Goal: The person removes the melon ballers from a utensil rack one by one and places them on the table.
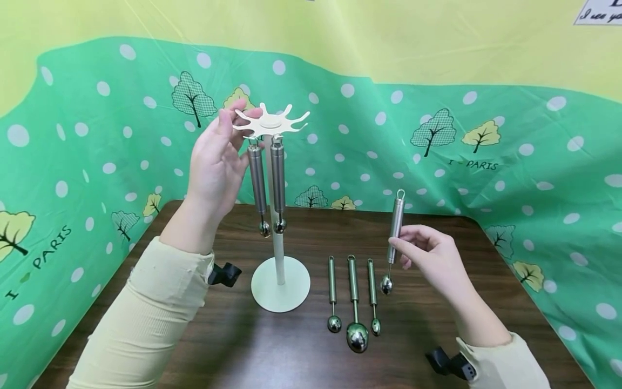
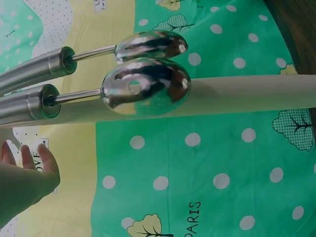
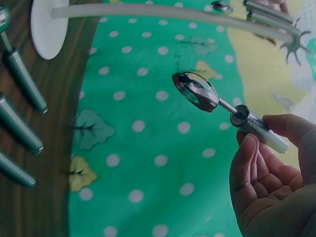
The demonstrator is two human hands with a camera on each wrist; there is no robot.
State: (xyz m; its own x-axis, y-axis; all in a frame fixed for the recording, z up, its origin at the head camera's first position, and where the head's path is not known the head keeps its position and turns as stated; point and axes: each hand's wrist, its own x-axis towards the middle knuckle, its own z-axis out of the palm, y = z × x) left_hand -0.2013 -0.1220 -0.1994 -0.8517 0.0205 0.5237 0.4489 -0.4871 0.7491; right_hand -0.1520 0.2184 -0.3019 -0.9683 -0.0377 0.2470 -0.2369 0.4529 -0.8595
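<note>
A white rotary utensil stand [image 1: 269, 123] with curved hook arms rises from a round base. Two metal spoons [image 1: 278, 178] hang bowl-down from its near-left hooks; their bowls [image 2: 145, 86] fill the middle of the left wrist view. My left hand [image 1: 218, 156] is raised beside the stand's top, its loosely bent fingers at the left hook arms; the exact contact is partly hidden. My right hand [image 1: 432, 256] pinches the handle of another metal spoon [image 1: 396, 227] between thumb and fingers, loop up and bowl down. That spoon's bowl [image 3: 196, 91] shows free in the right wrist view.
Three more metal spoons lie side by side on the dark wooden table [image 1: 218, 335], the middle spoon [image 1: 357, 324] having the largest bowl. The stand's round base [image 1: 280, 294] is left of them. A green and yellow patterned cloth [image 1: 340, 146] hangs behind and around the table.
</note>
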